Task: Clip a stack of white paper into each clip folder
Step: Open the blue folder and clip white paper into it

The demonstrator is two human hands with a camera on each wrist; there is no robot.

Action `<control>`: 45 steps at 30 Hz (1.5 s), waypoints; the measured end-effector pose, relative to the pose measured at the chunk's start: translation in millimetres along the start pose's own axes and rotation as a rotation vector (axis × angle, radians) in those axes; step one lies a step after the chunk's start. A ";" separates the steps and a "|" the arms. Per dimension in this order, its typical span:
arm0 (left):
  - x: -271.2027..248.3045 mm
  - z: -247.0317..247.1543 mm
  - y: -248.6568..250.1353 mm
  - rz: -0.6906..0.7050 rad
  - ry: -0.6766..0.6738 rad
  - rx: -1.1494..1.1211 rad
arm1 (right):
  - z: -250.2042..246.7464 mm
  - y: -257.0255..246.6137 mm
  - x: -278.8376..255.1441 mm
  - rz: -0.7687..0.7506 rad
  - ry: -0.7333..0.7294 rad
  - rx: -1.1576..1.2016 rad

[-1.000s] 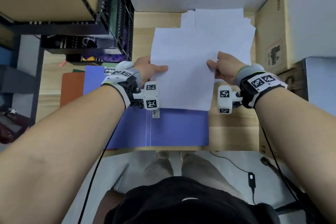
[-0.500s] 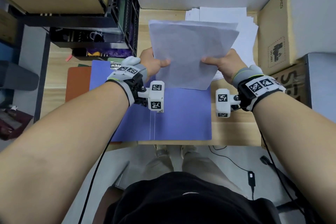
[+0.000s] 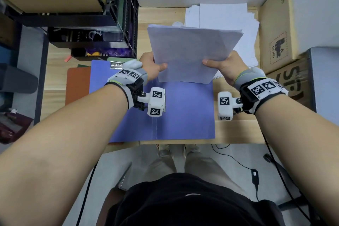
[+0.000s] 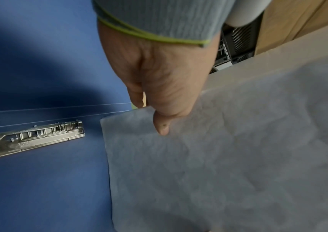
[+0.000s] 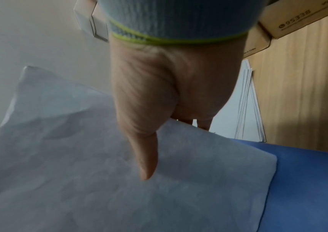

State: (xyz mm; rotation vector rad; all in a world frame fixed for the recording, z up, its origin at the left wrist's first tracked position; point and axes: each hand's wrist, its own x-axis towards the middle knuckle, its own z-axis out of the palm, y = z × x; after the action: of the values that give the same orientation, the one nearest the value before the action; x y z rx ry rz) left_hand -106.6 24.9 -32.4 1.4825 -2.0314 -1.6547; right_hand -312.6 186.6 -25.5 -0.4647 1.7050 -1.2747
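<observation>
A stack of white paper [image 3: 187,53] stands tilted on its lower edge over the open blue clip folder [image 3: 185,112]. My left hand [image 3: 153,67] grips the stack's left edge, thumb on the front sheet [image 4: 218,164]. My right hand [image 3: 221,66] grips the right edge the same way, thumb across the paper [image 5: 99,180]. The folder's metal clip [image 4: 32,138] lies flat on the blue board [image 4: 39,188], left of the paper's corner. In the head view my left wrist camera hides most of that clip. A second clip [image 3: 116,64] shows at the folder's far left edge.
More loose white sheets [image 3: 227,18] lie at the back of the wooden desk [image 3: 236,130]. An orange folder [image 3: 78,84] sticks out under the blue one at left. A black crate shelf [image 3: 121,24] stands back left, cardboard boxes [image 3: 275,29] at right.
Both hands lifted the stack from lying flat on the folder and tipped it upright, its lower edge now farther back on the blue board.
</observation>
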 end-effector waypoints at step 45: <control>-15.0 35.1 -113.1 -0.232 -0.397 0.986 | 5.5 111.5 -13.4 0.678 0.006 -0.662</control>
State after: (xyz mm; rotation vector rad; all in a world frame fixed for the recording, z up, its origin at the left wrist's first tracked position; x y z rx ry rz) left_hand -54.3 69.1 -130.1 1.7575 -3.2976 -1.0561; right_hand -277.0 237.1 -119.4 -0.2110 2.0278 -0.2154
